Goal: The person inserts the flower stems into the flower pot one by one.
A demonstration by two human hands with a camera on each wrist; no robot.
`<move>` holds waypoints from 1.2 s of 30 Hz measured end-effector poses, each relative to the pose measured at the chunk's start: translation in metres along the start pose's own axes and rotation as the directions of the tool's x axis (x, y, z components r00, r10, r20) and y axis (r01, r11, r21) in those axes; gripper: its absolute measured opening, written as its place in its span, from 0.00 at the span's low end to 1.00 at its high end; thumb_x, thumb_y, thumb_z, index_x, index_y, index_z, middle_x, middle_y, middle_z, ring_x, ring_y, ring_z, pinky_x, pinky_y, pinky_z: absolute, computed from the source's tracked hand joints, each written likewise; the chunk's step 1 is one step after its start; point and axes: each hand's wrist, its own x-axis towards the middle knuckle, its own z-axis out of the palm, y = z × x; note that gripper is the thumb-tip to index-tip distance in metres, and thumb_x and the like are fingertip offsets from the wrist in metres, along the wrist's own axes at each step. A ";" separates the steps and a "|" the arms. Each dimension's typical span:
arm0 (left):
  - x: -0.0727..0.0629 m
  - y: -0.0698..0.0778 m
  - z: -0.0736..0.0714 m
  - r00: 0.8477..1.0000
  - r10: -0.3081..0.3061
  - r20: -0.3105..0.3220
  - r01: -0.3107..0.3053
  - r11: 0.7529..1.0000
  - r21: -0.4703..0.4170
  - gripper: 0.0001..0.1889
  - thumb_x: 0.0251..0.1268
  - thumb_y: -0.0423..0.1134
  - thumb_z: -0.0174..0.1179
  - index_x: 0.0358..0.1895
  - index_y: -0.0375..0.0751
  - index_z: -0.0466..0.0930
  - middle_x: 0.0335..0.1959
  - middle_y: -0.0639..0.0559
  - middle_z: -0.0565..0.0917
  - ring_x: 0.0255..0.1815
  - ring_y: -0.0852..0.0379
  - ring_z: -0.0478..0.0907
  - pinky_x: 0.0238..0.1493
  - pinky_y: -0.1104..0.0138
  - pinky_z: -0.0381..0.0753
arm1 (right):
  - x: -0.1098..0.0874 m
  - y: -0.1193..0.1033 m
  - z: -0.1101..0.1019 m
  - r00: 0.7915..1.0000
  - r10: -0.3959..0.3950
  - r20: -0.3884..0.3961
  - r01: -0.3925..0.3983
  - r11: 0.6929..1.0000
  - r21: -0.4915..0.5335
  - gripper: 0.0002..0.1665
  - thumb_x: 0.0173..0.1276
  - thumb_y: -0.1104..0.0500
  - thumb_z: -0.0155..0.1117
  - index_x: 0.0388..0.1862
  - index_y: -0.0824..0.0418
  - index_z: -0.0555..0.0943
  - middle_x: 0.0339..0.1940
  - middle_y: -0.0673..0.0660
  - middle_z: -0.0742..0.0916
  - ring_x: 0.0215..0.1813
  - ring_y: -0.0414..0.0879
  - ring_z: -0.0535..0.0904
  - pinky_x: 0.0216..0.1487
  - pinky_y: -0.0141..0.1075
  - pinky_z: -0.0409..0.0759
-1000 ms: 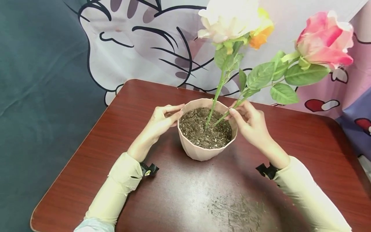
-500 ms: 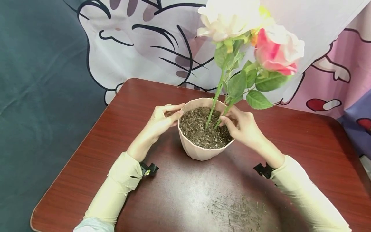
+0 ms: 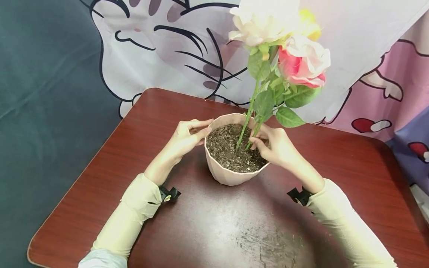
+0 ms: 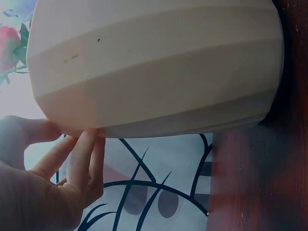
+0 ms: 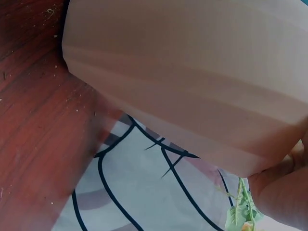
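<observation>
A faceted pale pink flower pot (image 3: 231, 176) filled with dark soil (image 3: 228, 154) stands upright on the table. My left hand (image 3: 184, 139) pinches its left rim; the left wrist view shows the thumb and fingertips at the pot's edge (image 4: 159, 72). With my right hand (image 3: 279, 147) I pinch the green stem of a pink-and-white rose (image 3: 303, 63) low down, just above the soil, over the pot's right rim. That stem's lower end meets the soil beside the stem of a large white flower (image 3: 261, 22). Behind them shows a yellow flower (image 3: 310, 26).
The reddish-brown table (image 3: 167, 111) has scattered soil crumbs (image 3: 271, 240) near its front right. A cartoon-cat cloth (image 3: 144, 63) hangs close behind its back edge, with a dark green cloth (image 3: 47, 74) on the left. Leaves (image 3: 289, 117) spread over the pot's back right.
My right hand has moved left and inward over the pot, bringing the pink rose from a strong rightward lean to nearly upright beside the white flower. My left hand has stayed at the rim.
</observation>
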 end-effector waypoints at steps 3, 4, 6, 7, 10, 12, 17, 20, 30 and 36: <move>0.000 0.000 0.000 1.000 -0.008 -0.002 0.008 1.000 0.004 0.18 0.65 0.34 0.57 0.59 0.41 0.76 0.52 0.44 0.77 0.47 0.56 0.77 0.46 0.64 0.81 | 0.000 0.000 0.001 1.000 -0.003 -0.001 0.003 1.000 0.005 0.04 0.60 0.71 0.59 0.33 0.65 0.76 0.21 0.53 0.86 0.23 0.43 0.82 0.18 0.24 0.72; 0.000 0.000 0.000 1.000 -0.011 -0.004 0.011 1.000 0.006 0.18 0.65 0.35 0.57 0.59 0.41 0.76 0.52 0.45 0.77 0.47 0.57 0.77 0.46 0.64 0.81 | -0.001 0.000 0.001 1.000 0.004 -0.001 -0.004 1.000 0.005 0.04 0.60 0.71 0.60 0.33 0.65 0.76 0.21 0.53 0.86 0.23 0.43 0.82 0.18 0.24 0.72; 0.000 0.000 0.000 1.000 -0.015 -0.005 0.015 1.000 0.008 0.18 0.65 0.35 0.57 0.59 0.42 0.76 0.52 0.45 0.77 0.48 0.56 0.77 0.46 0.63 0.80 | -0.001 0.000 0.002 1.000 0.030 0.004 -0.030 1.000 0.003 0.04 0.61 0.70 0.60 0.34 0.65 0.76 0.22 0.53 0.86 0.23 0.43 0.82 0.19 0.24 0.72; -0.001 0.000 0.000 1.000 -0.019 -0.008 0.019 1.000 0.007 0.18 0.65 0.35 0.57 0.59 0.42 0.76 0.52 0.45 0.77 0.48 0.56 0.77 0.46 0.63 0.80 | -0.001 -0.001 0.002 0.999 0.046 0.008 -0.046 0.999 -0.001 0.03 0.62 0.69 0.60 0.34 0.64 0.76 0.22 0.53 0.86 0.23 0.43 0.82 0.19 0.25 0.73; -0.001 0.000 -0.001 1.000 -0.026 -0.014 0.026 1.000 0.008 0.18 0.65 0.35 0.58 0.58 0.42 0.76 0.52 0.45 0.78 0.48 0.56 0.77 0.47 0.61 0.80 | -0.001 -0.004 0.003 0.996 0.088 0.015 -0.088 0.996 -0.019 0.03 0.63 0.66 0.60 0.35 0.63 0.75 0.23 0.53 0.87 0.25 0.43 0.83 0.22 0.29 0.75; -0.002 0.001 -0.001 1.000 -0.024 -0.015 0.024 1.000 0.007 0.18 0.65 0.34 0.58 0.58 0.42 0.77 0.52 0.45 0.78 0.49 0.55 0.77 0.47 0.60 0.80 | -0.002 -0.005 0.004 0.996 0.091 -0.001 -0.091 0.995 -0.038 0.04 0.64 0.65 0.60 0.37 0.62 0.75 0.24 0.53 0.87 0.28 0.44 0.84 0.26 0.33 0.78; -0.001 0.001 0.001 1.000 -0.017 -0.004 0.017 1.000 0.006 0.19 0.65 0.35 0.58 0.59 0.42 0.76 0.54 0.45 0.77 0.50 0.54 0.77 0.46 0.62 0.80 | -0.005 -0.004 0.009 0.986 0.081 -0.146 -0.094 0.992 -0.087 0.10 0.61 0.60 0.66 0.36 0.62 0.75 0.26 0.53 0.87 0.27 0.43 0.82 0.29 0.35 0.79; -0.002 0.002 0.001 1.000 -0.020 -0.006 0.020 1.000 0.010 0.18 0.65 0.35 0.58 0.58 0.42 0.77 0.54 0.45 0.77 0.49 0.55 0.77 0.46 0.63 0.80 | -0.008 -0.004 0.012 0.966 0.095 -0.239 -0.118 0.990 -0.081 0.13 0.59 0.58 0.69 0.35 0.63 0.76 0.26 0.53 0.86 0.24 0.41 0.79 0.25 0.32 0.76; -0.002 0.002 0.001 1.000 -0.007 -0.008 0.007 1.000 0.004 0.18 0.64 0.34 0.58 0.58 0.41 0.77 0.52 0.43 0.78 0.48 0.55 0.77 0.45 0.64 0.81 | -0.015 0.000 0.016 0.895 0.056 -0.443 -0.117 0.987 -0.111 0.14 0.60 0.56 0.66 0.36 0.67 0.78 0.31 0.59 0.81 0.33 0.49 0.76 0.36 0.38 0.73; -0.002 0.000 0.000 1.000 -0.011 -0.006 0.011 1.000 0.004 0.18 0.64 0.35 0.58 0.58 0.41 0.76 0.53 0.43 0.78 0.48 0.55 0.77 0.46 0.64 0.81 | -0.016 0.002 0.017 0.876 0.081 -0.475 -0.138 0.987 -0.087 0.14 0.61 0.58 0.66 0.38 0.68 0.80 0.42 0.60 0.82 0.40 0.52 0.78 0.45 0.40 0.75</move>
